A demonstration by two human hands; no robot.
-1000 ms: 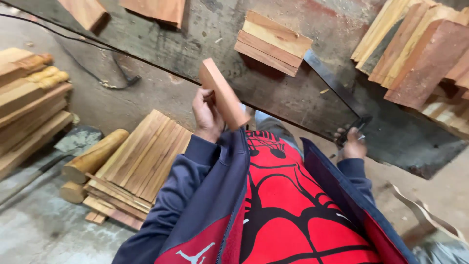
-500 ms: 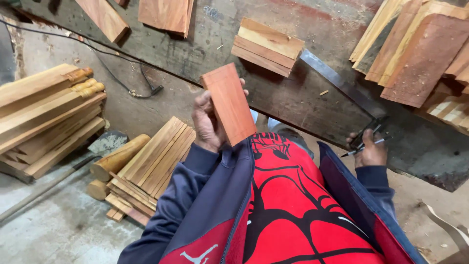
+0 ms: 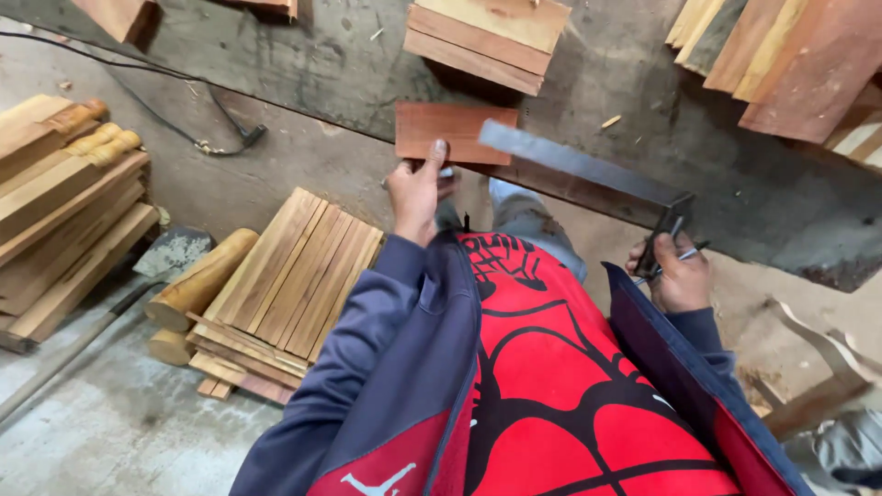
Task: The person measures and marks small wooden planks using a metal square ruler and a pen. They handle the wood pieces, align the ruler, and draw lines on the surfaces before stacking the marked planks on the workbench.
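The left hand [image 3: 415, 188] reaches forward from a dark blue sleeve, fingers curled under the near edge of a reddish wood block [image 3: 450, 133] and the thumb pressed flat on its top face, so the hand pinches the block at its near left corner. The block lies flat and level at the near edge of the grey bench [image 3: 588, 73], its long side running across the view. The right hand [image 3: 675, 276] is drawn in closer to the body, closed around the dark stock of a try square [image 3: 588, 170] and also gripping a pen [image 3: 684, 253] that pokes out to the right between the fingers. The square's steel blade runs up and to the left from that hand, and its far tip overlaps the block's right end; whether it touches the wood cannot be told. A stack of pale boards [image 3: 487, 37] sits on the bench just beyond the block, and slanted planks [image 3: 781, 55] lean at the upper right. On the floor to the left lie a flat bundle of slats [image 3: 285, 285] and a round wooden mallet [image 3: 197, 280]. Half a second earlier the block was held up tilted in front of the chest, well off the bench, and the square lay farther right with its blade clear of the block; now the block is down flat and the blade has swung over to it.
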